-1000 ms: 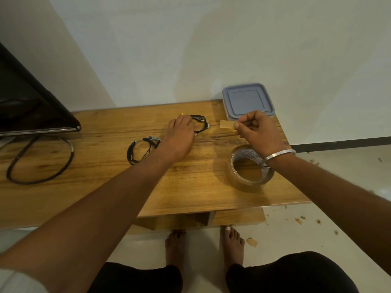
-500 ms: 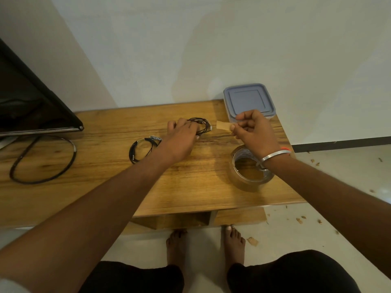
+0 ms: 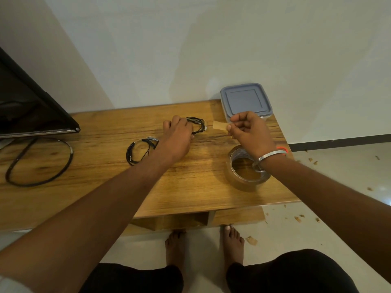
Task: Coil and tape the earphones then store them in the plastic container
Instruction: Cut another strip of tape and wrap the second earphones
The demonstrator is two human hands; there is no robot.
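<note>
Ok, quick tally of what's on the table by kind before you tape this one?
Coiled earphones: 2, one under the left hand at, one lying loose at
Tape roll: 1
Cut tape piece: 1, pinched in the right hand
Plastic container: 1, lid on
Large black cable loop: 1
Total: 6

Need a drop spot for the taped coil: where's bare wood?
Free: near edge between tape roll and left forearm; strip between TV and second earphone coil. Crowded: far right, around container, both hands, held coil.

black coiled earphones (image 3: 196,125) — lidded container (image 3: 245,100)
</note>
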